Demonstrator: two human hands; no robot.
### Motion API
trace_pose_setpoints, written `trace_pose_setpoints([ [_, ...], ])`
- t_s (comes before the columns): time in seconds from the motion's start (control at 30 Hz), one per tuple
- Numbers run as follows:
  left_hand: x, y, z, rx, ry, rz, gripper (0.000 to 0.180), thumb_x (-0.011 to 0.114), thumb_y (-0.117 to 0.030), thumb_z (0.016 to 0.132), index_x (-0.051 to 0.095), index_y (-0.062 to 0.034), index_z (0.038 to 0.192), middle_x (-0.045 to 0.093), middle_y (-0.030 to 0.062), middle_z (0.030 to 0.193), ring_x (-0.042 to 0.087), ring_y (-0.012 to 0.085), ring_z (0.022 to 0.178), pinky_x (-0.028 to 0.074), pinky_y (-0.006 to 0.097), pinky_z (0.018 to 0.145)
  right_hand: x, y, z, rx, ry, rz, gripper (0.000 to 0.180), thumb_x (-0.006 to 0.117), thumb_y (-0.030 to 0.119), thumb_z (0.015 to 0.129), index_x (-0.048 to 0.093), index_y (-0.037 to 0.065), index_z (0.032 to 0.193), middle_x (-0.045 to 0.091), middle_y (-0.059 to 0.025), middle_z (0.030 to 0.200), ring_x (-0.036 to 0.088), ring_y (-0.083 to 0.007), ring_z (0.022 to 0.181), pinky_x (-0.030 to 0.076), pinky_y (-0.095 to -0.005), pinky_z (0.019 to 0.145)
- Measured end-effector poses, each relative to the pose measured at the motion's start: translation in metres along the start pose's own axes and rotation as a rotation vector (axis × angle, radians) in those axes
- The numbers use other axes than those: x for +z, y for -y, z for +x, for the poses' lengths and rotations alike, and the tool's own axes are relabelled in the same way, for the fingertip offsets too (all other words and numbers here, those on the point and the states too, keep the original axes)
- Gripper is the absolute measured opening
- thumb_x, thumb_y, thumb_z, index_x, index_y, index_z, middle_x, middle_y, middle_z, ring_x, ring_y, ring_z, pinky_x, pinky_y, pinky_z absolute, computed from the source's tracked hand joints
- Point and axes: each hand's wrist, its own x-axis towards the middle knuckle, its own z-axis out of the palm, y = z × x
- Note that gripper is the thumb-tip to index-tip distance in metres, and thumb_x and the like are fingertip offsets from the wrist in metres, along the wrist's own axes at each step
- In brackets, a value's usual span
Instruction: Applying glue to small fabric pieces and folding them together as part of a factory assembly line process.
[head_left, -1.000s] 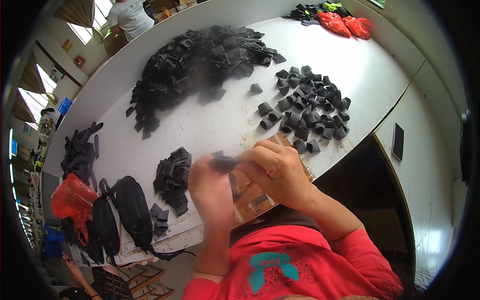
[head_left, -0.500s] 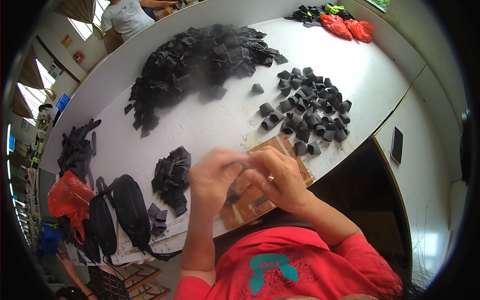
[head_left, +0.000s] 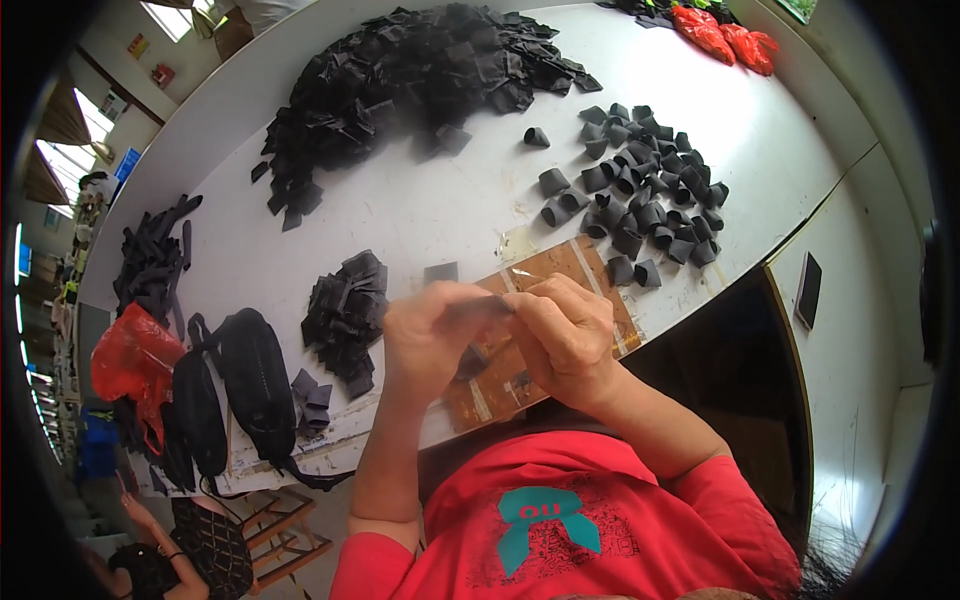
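Observation:
Above a brown wooden board (head_left: 560,262) at the table's near edge, my left hand (head_left: 430,335) and my right hand (head_left: 565,335) meet fingertip to fingertip. Both are closed in a pinch on a small piece of black fabric (head_left: 490,308), mostly hidden by the fingers. One flat black fabric piece (head_left: 440,272) lies on the table just beyond my left hand. Left of that hand sits a small pile of flat black pieces (head_left: 345,315). Many curled black fabric loops (head_left: 650,190) are spread beyond the board to the right.
A large heap of black pieces (head_left: 400,85) covers the far table. At left are black strips (head_left: 150,250), a red plastic bag (head_left: 135,350) and a black bag (head_left: 255,375). More red bags (head_left: 705,35) lie far right. A phone (head_left: 808,290) rests on the side table. Another person's arm (head_left: 160,545) shows lower left.
The whole view has shifted, with the table's contents sitting higher in the picture. My hands remain together, fingers more tightly pinched. A flat black piece now shows beyond my left hand.

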Motion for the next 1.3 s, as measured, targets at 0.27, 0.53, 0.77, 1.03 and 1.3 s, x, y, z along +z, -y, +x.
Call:
trace_pose_setpoints([
  [0.27, -0.018, 0.094, 0.009, -0.250, -0.336, 0.523, 0.025, 0.064, -0.020, 0.076, 0.059, 0.0005, 0.089, 0.062, 0.0123, 0.071, 0.060, 0.0204, 0.063, 0.047, 0.031, 0.058, -0.039, -0.059, 0.028, 0.742, -0.030, 0.484, 0.019, 0.058, 0.017, 0.082, 0.059, -0.002, 0.080, 0.055, -0.0083, 0.057, 0.051, -0.0126, 0.049, 0.040, -0.0263, 0.047],
  [0.53, 0.003, 0.137, 0.032, -0.413, -0.020, 1.125, 0.025, 0.064, -0.022, 0.067, 0.058, -0.0004, 0.076, 0.060, 0.0208, 0.068, 0.059, 0.0364, 0.068, 0.046, 0.041, 0.062, -0.017, -0.046, -0.062, 0.853, 0.128, 0.255, 0.018, 0.059, 0.014, 0.081, 0.061, -0.002, 0.086, 0.060, -0.0134, 0.064, 0.055, -0.0138, 0.055, 0.043, -0.0269, 0.052],
  [0.77, -0.029, 0.133, 0.015, -0.515, -0.187, 0.363, 0.008, 0.058, -0.007, 0.077, 0.060, 0.0009, 0.074, 0.057, 0.0018, 0.060, 0.051, 0.0053, 0.051, 0.041, 0.020, 0.045, -0.007, -0.012, -0.050, 0.725, 0.328, 0.322, 0.015, 0.057, 0.011, 0.083, 0.060, -0.004, 0.086, 0.057, -0.0055, 0.062, 0.052, -0.0071, 0.056, 0.042, -0.0223, 0.051],
  [1.03, 0.013, 0.038, -0.046, -0.280, -0.214, -0.159, 0.009, 0.059, -0.007, 0.081, 0.058, 0.0011, 0.085, 0.058, 0.0014, 0.073, 0.050, 0.0064, 0.057, 0.041, 0.019, 0.052, 0.011, 0.015, -0.040, 0.643, 0.068, 0.427, 0.018, 0.068, 0.010, 0.071, 0.060, -0.001, 0.082, 0.059, -0.0113, 0.071, 0.057, -0.0188, 0.057, 0.045, -0.0276, 0.054],
  [1.3, 0.049, 0.032, -0.059, 0.281, -0.478, 0.602, 0.007, 0.055, 0.003, 0.081, 0.051, 0.0009, 0.087, 0.059, 0.0066, 0.076, 0.052, 0.0062, 0.057, 0.044, 0.019, 0.047, 0.018, 0.026, -0.046, 0.363, -0.081, 0.106, 0.013, 0.063, 0.001, 0.070, 0.059, 0.001, 0.083, 0.056, -0.0109, 0.073, 0.057, -0.0248, 0.059, 0.046, -0.0305, 0.051],
])
